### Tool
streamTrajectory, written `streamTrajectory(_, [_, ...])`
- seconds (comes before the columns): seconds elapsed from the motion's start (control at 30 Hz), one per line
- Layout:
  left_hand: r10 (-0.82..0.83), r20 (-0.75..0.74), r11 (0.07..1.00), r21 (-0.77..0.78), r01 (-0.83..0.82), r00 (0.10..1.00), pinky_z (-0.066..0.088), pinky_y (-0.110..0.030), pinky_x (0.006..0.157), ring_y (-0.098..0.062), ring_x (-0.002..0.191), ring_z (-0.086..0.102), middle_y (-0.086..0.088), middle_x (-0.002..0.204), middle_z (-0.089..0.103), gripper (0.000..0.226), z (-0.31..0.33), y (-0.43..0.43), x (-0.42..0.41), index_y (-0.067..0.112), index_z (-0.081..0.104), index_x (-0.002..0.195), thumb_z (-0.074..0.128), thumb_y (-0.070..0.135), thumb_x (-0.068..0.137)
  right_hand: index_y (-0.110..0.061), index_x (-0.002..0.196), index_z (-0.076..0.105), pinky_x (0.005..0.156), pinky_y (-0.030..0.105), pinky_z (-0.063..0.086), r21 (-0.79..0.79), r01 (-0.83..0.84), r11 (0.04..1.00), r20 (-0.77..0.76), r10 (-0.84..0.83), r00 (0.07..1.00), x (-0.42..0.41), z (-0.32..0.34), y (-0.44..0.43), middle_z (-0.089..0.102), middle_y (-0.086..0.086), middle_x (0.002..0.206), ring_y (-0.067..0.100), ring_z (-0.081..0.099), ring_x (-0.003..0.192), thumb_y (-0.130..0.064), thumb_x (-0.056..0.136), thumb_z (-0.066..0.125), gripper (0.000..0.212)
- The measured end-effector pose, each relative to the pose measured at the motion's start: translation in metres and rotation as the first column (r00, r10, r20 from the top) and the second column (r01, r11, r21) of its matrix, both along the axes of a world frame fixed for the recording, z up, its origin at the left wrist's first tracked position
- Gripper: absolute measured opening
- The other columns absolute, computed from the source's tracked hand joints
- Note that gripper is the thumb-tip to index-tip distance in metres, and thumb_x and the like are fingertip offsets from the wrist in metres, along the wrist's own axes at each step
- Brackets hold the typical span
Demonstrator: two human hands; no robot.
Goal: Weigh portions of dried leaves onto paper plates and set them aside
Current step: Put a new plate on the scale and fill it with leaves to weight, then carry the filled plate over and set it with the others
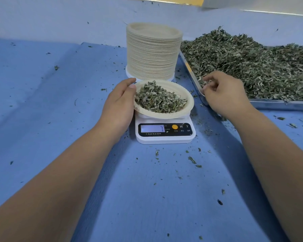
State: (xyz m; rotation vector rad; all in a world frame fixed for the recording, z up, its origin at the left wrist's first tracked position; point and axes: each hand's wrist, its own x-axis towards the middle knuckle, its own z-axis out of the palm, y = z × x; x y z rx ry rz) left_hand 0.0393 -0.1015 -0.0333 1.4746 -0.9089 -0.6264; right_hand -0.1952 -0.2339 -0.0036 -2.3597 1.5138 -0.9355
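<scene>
Gripping the paper plate [189,105] by its left rim, the left hand [119,105] sets its thumb over the edge. The plate, with its portion [157,100], sits on the scale [164,137]. The right hand [224,95], fingers curled together, pinches dried leaves [252,67] at the near corner of the tray [278,103].

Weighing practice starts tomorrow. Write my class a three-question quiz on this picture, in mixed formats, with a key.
1. True or false: the stack of paper plates stands nearer the person than the kitchen scale.
2. What does the left hand grip? A) the rim of the filled paper plate B) the scale's button C) a spoon
3. Fill in: the right hand pinches dried leaves at the near corner of the metal ____.

Key: 1 false; 2 A; 3 tray
</scene>
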Motion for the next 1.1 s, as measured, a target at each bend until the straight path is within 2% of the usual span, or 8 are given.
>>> streamTrajectory(0.23, [-0.001,0.013,1.000,0.024,0.001,1.000,0.037,-0.034,0.114,-0.003,0.128,0.048,0.023,0.132,0.050,0.044,-0.002,-0.001,0.002,0.042,0.048,0.146,0.043,0.044,0.102,-0.011,0.118,0.064,0.078,0.046,0.053,-0.288,-0.045,0.957,-0.214,-0.018,0.977,0.011,0.020,0.029,0.070,0.014,0.094,0.038,0.060,0.080,-0.030,0.101,0.047,0.031])
streamTrajectory(0.4, [0.004,0.018,0.999,0.034,-0.005,1.000,0.034,-0.021,0.098,0.008,0.117,0.045,0.029,0.124,0.045,0.048,-0.005,-0.004,0.003,0.042,0.043,0.150,0.043,0.046,0.103,-0.011,0.104,0.062,0.072,0.037,0.037,-0.139,-0.137,0.981,-0.332,0.084,0.939,0.035,0.016,0.052,0.058,0.004,0.069,0.035,0.058,0.073,-0.042,0.107,0.035,0.040])
streamTrajectory(0.57, [0.025,-0.090,0.997,0.069,-0.019,0.996,0.029,-0.034,0.117,-0.006,0.140,0.040,0.016,0.154,0.043,0.059,-0.002,-0.008,0.004,0.032,0.044,0.152,0.045,0.050,0.096,-0.013,0.108,0.063,0.069,0.035,0.037,-0.119,-0.132,0.984,-0.267,0.096,0.959,0.042,0.020,0.057,0.066,0.009,0.077,0.035,0.062,0.077,-0.043,0.106,0.036,0.040])
streamTrajectory(0.63, [0.085,-0.202,0.994,0.092,-0.067,0.976,0.036,-0.044,0.116,-0.019,0.135,0.052,0.003,0.148,0.055,0.060,0.007,-0.005,0.008,0.022,0.057,0.139,0.046,0.049,0.086,-0.018,0.107,0.063,0.068,0.035,0.041,-0.081,-0.173,0.982,-0.180,0.156,0.971,0.048,0.020,0.064,0.067,0.006,0.074,0.030,0.062,0.073,-0.046,0.105,0.040,0.036])
streamTrajectory(0.73, [0.192,-0.300,0.981,0.031,-0.191,0.934,0.046,-0.041,0.086,-0.023,0.091,0.060,-0.005,0.098,0.063,0.018,0.020,0.005,0.020,0.021,0.058,0.087,0.048,0.035,0.084,-0.029,0.094,0.057,0.067,0.033,0.044,0.081,-0.270,0.960,-0.017,0.272,0.962,0.062,0.016,0.081,0.066,-0.007,0.077,0.012,0.059,0.073,-0.061,0.097,0.046,0.033])
streamTrajectory(0.87, [0.269,-0.264,0.963,0.053,-0.264,0.926,0.042,-0.041,0.077,-0.020,0.083,0.052,-0.003,0.088,0.056,0.012,0.024,0.030,0.043,0.026,0.057,0.091,0.046,0.029,0.090,-0.034,0.088,0.055,0.061,0.031,0.036,0.179,-0.393,0.902,0.005,0.399,0.917,0.079,0.009,0.106,0.064,-0.009,0.079,0.007,0.057,0.076,-0.071,0.086,0.050,0.037])
streamTrajectory(1.0, [0.382,-0.282,0.924,0.098,-0.369,0.880,0.051,-0.051,0.102,-0.031,0.104,0.069,-0.007,0.105,0.073,0.020,0.027,0.073,0.077,0.025,0.067,0.088,0.049,0.031,0.096,-0.042,0.100,0.056,0.085,0.031,0.034,0.164,-0.542,0.825,-0.056,0.556,0.829,0.106,0.008,0.135,0.060,-0.010,0.111,0.013,0.047,0.117,-0.077,0.070,0.052,0.047])
streamTrajectory(1.1, [0.424,-0.271,0.905,0.103,-0.412,0.864,0.052,-0.043,0.087,-0.031,0.093,0.068,-0.011,0.096,0.072,0.025,0.030,0.111,0.101,0.022,0.073,0.077,0.051,0.029,0.085,-0.044,0.106,0.057,0.083,0.030,0.041,0.131,-0.603,0.787,-0.055,0.613,0.789,0.135,0.006,0.159,0.057,-0.014,0.106,0.009,0.056,0.094,-0.074,0.075,0.059,0.042])
